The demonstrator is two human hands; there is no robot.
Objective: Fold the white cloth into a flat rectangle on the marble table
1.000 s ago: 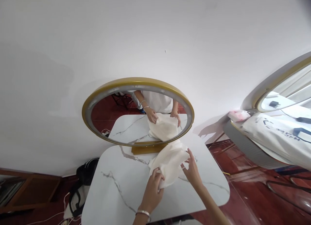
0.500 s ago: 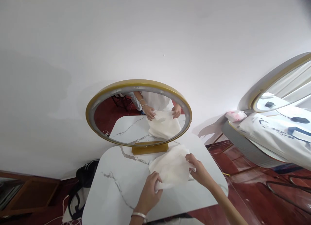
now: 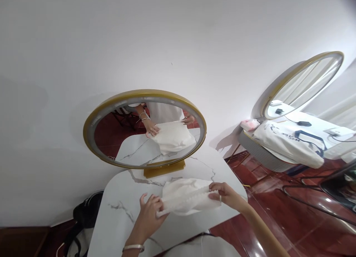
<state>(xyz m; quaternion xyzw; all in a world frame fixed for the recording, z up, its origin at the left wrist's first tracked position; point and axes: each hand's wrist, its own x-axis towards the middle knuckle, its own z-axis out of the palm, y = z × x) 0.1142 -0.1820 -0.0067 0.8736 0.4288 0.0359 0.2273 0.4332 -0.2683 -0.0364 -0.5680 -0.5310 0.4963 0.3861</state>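
A thin white cloth (image 3: 186,196) with a wavy, frilled edge is stretched between my two hands, above the near part of the marble-patterned table (image 3: 119,186). My left hand (image 3: 151,212), with a bangle at the wrist, pinches the cloth's left end. At the opposite end, my right hand (image 3: 224,194) grips the frilled edge between thumb and fingers; a ring shows on one finger. Behind the cloth stands an oval mirror (image 3: 144,92) with a gold frame, reflecting both hands and the cloth.
The mirror's gold base (image 3: 164,169) rests at the table's back, against the white wall. On the right, a second table holds another mirror (image 3: 303,70), a tissue pack (image 3: 249,124) and a white printed fabric item (image 3: 283,138). A black bag (image 3: 86,210) lies at lower left.
The cloth has gone from spread and crumpled to pulled out sideways, its frilled edge now showing. My left hand has moved left, widening the gap between my hands. The view has turned slightly right.
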